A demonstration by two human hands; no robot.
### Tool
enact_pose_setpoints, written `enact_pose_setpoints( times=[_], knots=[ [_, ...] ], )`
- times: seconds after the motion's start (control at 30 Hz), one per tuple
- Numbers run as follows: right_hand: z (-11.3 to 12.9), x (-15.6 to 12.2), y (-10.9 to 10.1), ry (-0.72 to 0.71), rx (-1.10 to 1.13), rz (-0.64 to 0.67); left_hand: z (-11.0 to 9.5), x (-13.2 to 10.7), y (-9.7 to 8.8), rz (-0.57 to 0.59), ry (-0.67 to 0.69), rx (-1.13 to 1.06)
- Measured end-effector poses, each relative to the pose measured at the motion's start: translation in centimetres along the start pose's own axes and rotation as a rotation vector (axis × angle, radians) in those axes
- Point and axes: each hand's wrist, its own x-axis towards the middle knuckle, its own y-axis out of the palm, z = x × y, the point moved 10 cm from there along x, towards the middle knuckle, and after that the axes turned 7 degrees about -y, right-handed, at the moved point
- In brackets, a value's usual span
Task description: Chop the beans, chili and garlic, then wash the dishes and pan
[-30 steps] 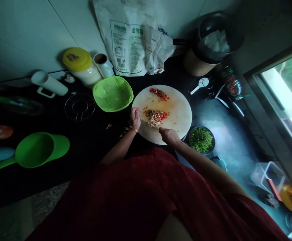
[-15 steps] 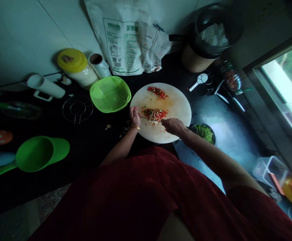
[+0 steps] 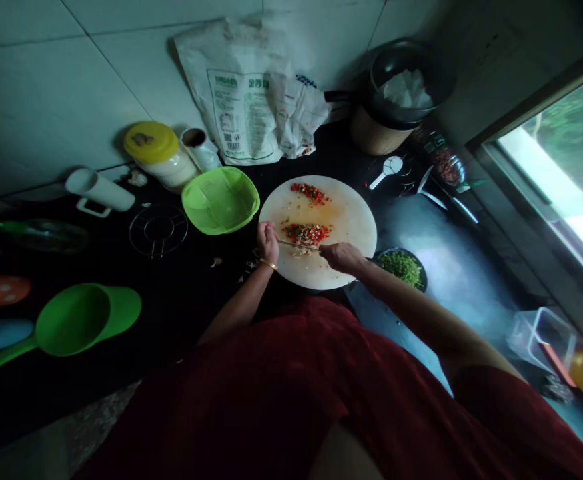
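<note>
One knife (image 3: 299, 246), seen almost edge-on, crosses the near left part of a round white cutting board (image 3: 354, 213). The right hand (image 3: 340, 257) has its grip closed around the handle; the left hand (image 3: 269, 241) is at the other end, its grip too small to make out. Just beyond the knife lie chopped red and green chillies (image 3: 307, 232), with a second heap (image 3: 310, 193) farther back. A green basket (image 3: 221, 207) stands left of the board.

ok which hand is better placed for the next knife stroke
Right, most likely. The right hand is closed around one end of the knife, beside the chopped red pile. The left hand is at the other end, seemingly better placed to steady it, though its exact grip is unclear.
</note>
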Motion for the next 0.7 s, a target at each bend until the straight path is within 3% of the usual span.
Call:
enact_pose_setpoints(
  times=[0.1, 0.2, 0.43, 0.6, 0.7],
  knots=[
    [-1.2, 0.5, -1.0, 0.007, -0.029, -0.022, 0.6, 0.5, 0.1, -0.055, -0.054, -0.023],
    [-1.8, 0.8, -0.8, 0.002, -0.01, -0.024, 0.4, 0.7, 1.1, -0.009, -0.045, -0.009],
    [-1.1, 0.4, -0.1, 0.04, 0.015, -0.021, -0.2, 0.8, 1.2, 0.031, -0.03, 0.0],
    [-0.5, 0.0, 0.2, 0.062, 0.059, -0.025, -0.8, 1.4, 2.4, 0.104, 0.017, 0.012],
    [-0.3, -0.1, 0.3, 0.109, 0.085, -0.017, -0.3, 2.3, 2.9, 0.11, -0.032, 0.001]
  ],
)
